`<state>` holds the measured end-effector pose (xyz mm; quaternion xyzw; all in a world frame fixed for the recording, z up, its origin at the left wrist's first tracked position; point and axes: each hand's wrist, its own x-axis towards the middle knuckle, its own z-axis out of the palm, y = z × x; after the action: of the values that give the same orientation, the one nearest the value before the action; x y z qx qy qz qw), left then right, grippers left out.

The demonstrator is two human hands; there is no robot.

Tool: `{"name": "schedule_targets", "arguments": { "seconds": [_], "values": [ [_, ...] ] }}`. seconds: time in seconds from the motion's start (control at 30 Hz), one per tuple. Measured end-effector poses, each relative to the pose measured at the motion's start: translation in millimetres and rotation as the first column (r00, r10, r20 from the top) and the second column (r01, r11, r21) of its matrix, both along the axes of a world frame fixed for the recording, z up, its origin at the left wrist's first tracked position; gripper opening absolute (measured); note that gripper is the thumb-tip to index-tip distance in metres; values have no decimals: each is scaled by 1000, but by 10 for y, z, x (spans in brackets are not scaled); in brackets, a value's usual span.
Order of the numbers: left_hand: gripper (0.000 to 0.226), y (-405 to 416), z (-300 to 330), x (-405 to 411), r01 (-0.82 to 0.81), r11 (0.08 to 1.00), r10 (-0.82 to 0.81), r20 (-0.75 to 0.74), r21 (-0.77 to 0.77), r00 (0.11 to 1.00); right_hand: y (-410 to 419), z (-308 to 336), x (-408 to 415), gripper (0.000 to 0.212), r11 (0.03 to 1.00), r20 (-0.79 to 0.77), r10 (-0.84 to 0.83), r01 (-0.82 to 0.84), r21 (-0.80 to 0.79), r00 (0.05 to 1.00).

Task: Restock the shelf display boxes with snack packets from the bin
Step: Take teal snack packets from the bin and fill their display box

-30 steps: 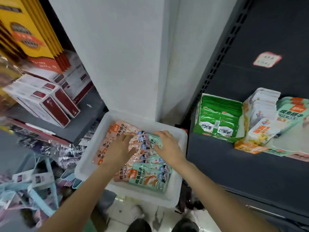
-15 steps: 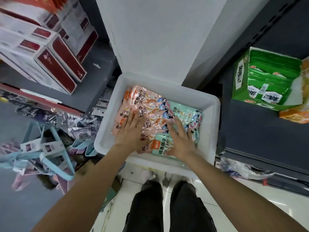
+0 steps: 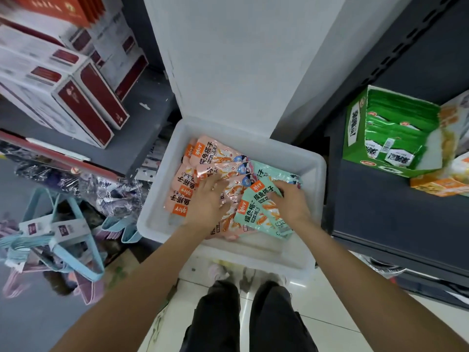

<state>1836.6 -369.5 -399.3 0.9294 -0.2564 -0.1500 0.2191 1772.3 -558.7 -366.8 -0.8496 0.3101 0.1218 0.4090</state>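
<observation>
From the head view, the restocking looks to be at its gathering step. Both hands are down in the white bin, which stands on the floor in front of the person's legs, and no packet has left it in this picture. Judged from that, the carrying over and slotting into the shelf boxes is all yet to come.

The bin holds a loose, overlapping heap of flat snack packets: pink packets toward the left and far side, mint-green packets toward the right and near side. The left hand lies flat on the pink ones with fingers spread, pressing rather than gripping. The right hand has its fingers curled over the upper edge of a mint-green packet and appears to be gripping it, though the fingertips are hidden beneath. The two hands are apart, with packets between them.

On the dark shelf to the right stands a green display box, open at the top and packed with green packets on edge; it looks nearly full. Just beside it, at the frame's edge, is an orange box, its contents mostly cut off. On the left, red-and-white boxes sit on another shelf.
</observation>
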Motion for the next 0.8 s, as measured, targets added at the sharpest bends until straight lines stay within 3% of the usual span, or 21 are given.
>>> {"name": "schedule_targets", "arguments": {
  "seconds": [0.17, 0.27, 0.4, 0.53, 0.7, 0.8],
  "values": [
    [60, -159, -64, -21, 145, 983, -134, -99, 112, 986, -54, 75, -37, 10, 997, 94, -34, 41, -71, 995],
    [63, -246, -125, -57, 164, 976, -153, -88, 140, 984, -69, 116, -69, 7, 995, 131, -40, 51, -82, 991],
    [31, -322, -158, -77, -26, 998, 22, -76, -54, 997, -85, 104, -110, 9, 994, 132, -93, 99, -40, 987],
    [10, -328, -101, -34, -52, 989, 38, -104, -141, 994, -85, 182, -131, 13, 991, 161, -116, 124, -42, 980],
    [9, -277, 158, 9, -148, 942, 77, -236, -301, 969, -82, 418, -124, 13, 986, 224, -158, 167, -22, 962],
    [13, -262, 462, 64, -158, 936, 86, -231, -315, 969, -115, 584, -127, 28, 981, 288, -186, 195, 0, 939]
  ]
}}
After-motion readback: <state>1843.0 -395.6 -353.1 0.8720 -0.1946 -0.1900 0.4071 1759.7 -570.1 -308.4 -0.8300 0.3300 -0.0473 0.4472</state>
